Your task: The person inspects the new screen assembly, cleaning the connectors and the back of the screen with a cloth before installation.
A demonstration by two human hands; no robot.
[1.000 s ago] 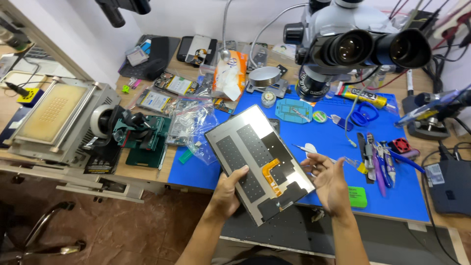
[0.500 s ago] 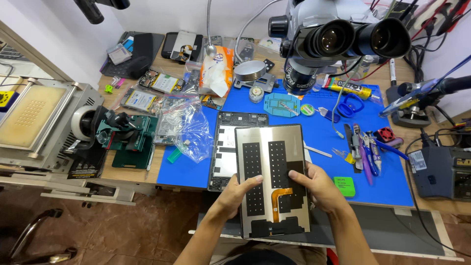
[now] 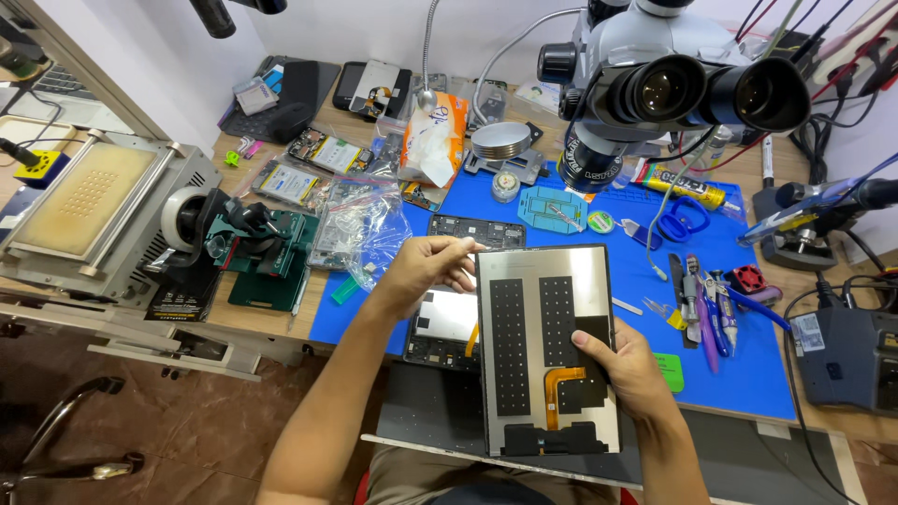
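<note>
Display panel: the display panel (image 3: 547,348) was held face down above the near edge of the desk (image 3: 281,323), upright in portrait, its back showing black adhesive strips and an orange flex cable (image 3: 564,388).
Right hand: the right hand (image 3: 629,369) had its grip closed on the panel's right edge, thumb lying across the back near the flex cable, fingers hidden behind.
Left hand: the left hand (image 3: 426,271) was at the panel's upper left corner, fingers curled, fingertips (image 3: 465,251) touching the top edge; whether this grip pinched the edge could not be told.
Tablet body: the opened tablet body (image 3: 449,323) lay flat on the blue mat (image 3: 739,374), under the left hand and partly covered by the panel.
Right of panel: tweezers and pliers (image 3: 703,304) lay on the mat, near the right hand but apart from it.
Behind panel: the microscope (image 3: 669,84) stood over the far side of the mat, well apart from both hands.
Left of mat: plastic bags (image 3: 360,229) and a green jig (image 3: 271,257) sat near the left forearm.
</note>
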